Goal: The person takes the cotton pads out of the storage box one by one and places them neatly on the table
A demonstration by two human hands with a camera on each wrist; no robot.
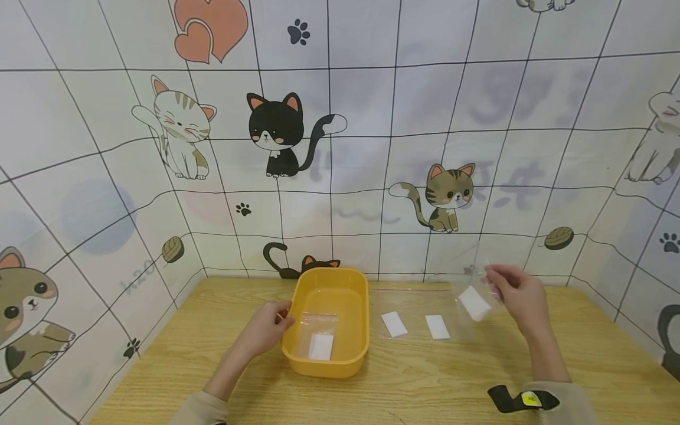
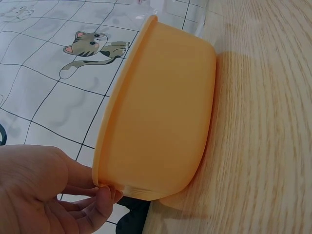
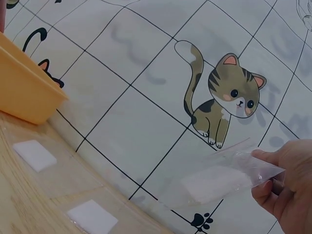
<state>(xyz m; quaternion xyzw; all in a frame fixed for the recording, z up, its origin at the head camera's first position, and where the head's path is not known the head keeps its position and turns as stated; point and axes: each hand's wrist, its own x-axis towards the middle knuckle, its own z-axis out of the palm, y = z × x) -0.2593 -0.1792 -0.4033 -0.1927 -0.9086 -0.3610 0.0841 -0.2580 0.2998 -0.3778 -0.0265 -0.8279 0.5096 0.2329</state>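
My left hand pinches the left rim of a yellow plastic basin, thumb and fingers on its edge. In the left wrist view the basin's side rises from the table beside that hand. Inside the basin lies a clear zip bag with a white rectangular piece. My right hand pinches the corner of another clear zip bag, lifted above the table, with a white piece in it.
Right of the basin, two white pieces lie in clear bags on the wooden table. A white wall covering with cartoon cats stands right behind the table's back edge.
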